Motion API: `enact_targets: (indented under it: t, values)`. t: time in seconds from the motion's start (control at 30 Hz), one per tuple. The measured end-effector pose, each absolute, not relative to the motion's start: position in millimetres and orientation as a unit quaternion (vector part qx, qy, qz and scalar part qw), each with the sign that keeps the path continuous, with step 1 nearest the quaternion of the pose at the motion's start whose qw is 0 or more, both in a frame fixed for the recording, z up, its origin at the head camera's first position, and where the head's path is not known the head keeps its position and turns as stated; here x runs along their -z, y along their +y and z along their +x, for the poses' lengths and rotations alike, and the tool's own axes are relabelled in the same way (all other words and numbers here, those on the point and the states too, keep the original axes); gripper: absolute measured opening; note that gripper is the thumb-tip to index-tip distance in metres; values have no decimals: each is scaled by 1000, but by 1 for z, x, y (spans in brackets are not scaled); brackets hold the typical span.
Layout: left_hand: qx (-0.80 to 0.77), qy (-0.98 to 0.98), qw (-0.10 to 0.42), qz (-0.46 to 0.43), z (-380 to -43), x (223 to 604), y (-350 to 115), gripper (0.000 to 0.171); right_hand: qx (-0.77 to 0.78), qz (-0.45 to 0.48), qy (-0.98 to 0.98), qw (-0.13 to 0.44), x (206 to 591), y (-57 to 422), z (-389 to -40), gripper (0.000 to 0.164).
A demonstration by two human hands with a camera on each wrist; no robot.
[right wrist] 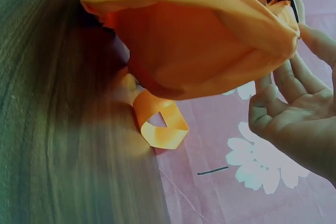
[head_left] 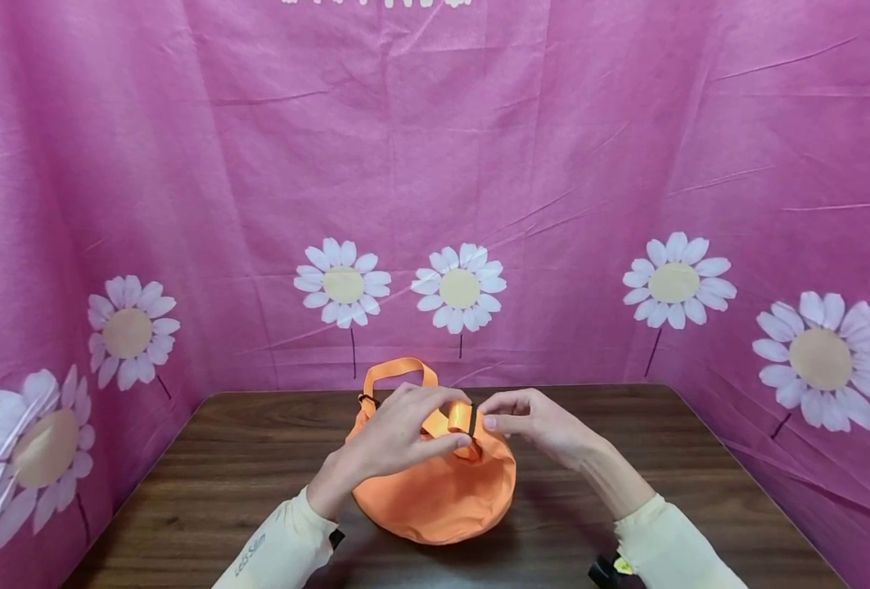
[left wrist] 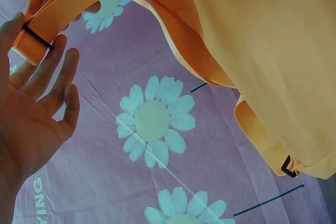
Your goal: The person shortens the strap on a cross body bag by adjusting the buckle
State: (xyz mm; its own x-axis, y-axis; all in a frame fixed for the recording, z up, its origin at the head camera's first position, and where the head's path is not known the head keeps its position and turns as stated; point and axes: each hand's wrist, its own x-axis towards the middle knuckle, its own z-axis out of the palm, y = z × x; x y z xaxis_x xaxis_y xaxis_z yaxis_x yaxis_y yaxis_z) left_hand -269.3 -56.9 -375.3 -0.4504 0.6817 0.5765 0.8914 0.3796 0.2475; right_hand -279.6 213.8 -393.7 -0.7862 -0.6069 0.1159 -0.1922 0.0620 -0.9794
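Note:
A soft orange bag (head_left: 435,503) stands on the table, its rounded bottom towards me. My left hand (head_left: 394,433) holds an orange webbing strap (head_left: 460,415) between thumb and fingers, close to a black slider (head_left: 473,420). In the left wrist view the strap (left wrist: 79,3) loops through that black slider (left wrist: 38,37). Across from it, my right hand (head_left: 541,425) pinches the bag's upper right edge beside the slider. The right wrist view shows its thumb and fingers at the gathered corner of the bag (right wrist: 210,61); the exact pinch is partly hidden.
Another strap loop (head_left: 401,368) rises at the bag's back left, with a black buckle (head_left: 367,399) at its base. The dark wooden table (head_left: 258,458) meets a pink curtain (head_left: 479,164) printed with daisies at the back and sides.

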Motion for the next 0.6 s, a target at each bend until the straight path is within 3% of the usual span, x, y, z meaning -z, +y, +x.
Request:
enact_targets:
  t: [0.6]
  values:
    - [268,-809,179,-491,-268,377,-55,39,592,-317,726,151,391,210,-276,21]
